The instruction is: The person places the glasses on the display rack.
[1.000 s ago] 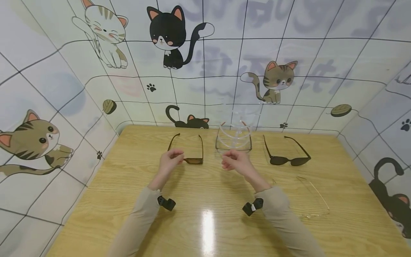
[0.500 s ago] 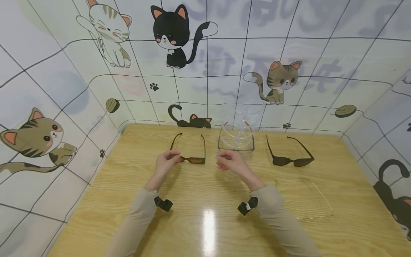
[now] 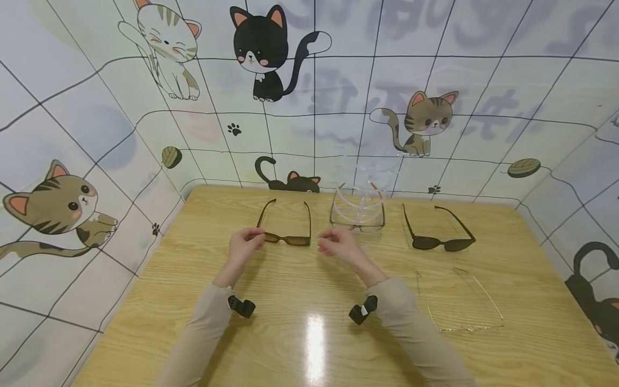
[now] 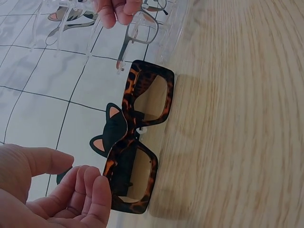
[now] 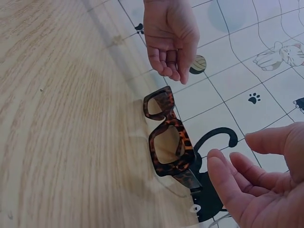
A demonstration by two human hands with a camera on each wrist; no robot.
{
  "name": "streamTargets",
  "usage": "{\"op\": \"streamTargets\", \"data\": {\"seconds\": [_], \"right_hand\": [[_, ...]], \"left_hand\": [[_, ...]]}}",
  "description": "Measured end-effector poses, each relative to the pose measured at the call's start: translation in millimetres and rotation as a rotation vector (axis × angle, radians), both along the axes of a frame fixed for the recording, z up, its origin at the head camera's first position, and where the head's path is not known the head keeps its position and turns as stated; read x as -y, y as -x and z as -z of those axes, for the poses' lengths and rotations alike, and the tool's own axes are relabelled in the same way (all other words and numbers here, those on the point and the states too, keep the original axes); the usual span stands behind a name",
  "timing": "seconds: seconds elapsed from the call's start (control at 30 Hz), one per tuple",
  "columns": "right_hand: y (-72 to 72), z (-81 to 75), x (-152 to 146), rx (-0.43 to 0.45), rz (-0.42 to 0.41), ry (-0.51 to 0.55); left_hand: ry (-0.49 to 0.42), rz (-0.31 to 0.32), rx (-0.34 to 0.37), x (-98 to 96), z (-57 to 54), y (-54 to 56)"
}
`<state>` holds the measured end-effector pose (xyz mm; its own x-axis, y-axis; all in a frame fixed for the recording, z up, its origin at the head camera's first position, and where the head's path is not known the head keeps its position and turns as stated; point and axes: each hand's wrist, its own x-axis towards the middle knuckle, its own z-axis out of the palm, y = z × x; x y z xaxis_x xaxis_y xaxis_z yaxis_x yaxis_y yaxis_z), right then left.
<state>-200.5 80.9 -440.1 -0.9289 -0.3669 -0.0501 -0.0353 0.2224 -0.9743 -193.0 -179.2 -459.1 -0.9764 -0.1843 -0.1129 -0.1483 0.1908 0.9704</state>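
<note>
Tortoiseshell sunglasses (image 3: pixel 297 241) stand on the table at left of centre, temples unfolded toward the wall. My left hand (image 3: pixel 243 248) is beside their left end, and its fingertips overlap that corner in the head view. In the left wrist view, a gap shows between thumb and loosely curled fingers (image 4: pixel 99 194), with nothing held; whether they touch the frame I cannot tell. Just off the right end hovers my right hand (image 3: pixel 342 247), its thumb and bent fingers (image 5: pixel 221 173) apart around nothing. The whole tortoiseshell front (image 5: pixel 187 142) shows in the right wrist view.
Behind my right hand, thin-framed glasses (image 3: pixel 333 207) stand by a clear plastic stand (image 3: pixel 364 196). Black sunglasses (image 3: pixel 437 243) lie farther right. Nearer, right of my forearm, are fine gold-rimmed glasses (image 3: pixel 488 295). A cat-printed wall covering (image 3: pixel 333 126) borders the table (image 3: pixel 271 344).
My right hand has moved left, from in front of the thin-framed glasses toward the tortoiseshell pair. My left hand has shifted slightly left, uncovering more of the front. The head view has turned a little.
</note>
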Motion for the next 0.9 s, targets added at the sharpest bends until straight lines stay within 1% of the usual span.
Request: {"op": "streamTargets", "data": {"seconds": [0.2, 0.37, 0.47, 0.53, 0.7, 0.9], "right_hand": [[1.5, 7.5, 9, 0.003, 0.027, -0.012], [3.6, 11.6, 16, 0.003, 0.075, -0.023], [4.5, 13.3, 20, -0.011, 0.102, -0.042], [5.9, 15.6, 21, -0.026, 0.118, -0.075], [8.8, 21.6, 23, -0.055, 0.140, -0.155], [10.8, 26.0, 26, -0.066, 0.140, -0.167]], "left_hand": [[0.017, -0.031, 0.018, 6.7, 2.2, 1.5], [0.017, -0.072, 0.059, 12.9, 4.5, 6.0], [0.014, -0.097, 0.076, 16.5, 5.7, 9.2], [0.019, -0.112, 0.082, 18.7, 6.6, 11.3], [0.030, -0.109, 0.104, 21.7, 9.3, 15.4], [0.047, -0.100, 0.118, 20.6, 11.8, 20.4]]}}
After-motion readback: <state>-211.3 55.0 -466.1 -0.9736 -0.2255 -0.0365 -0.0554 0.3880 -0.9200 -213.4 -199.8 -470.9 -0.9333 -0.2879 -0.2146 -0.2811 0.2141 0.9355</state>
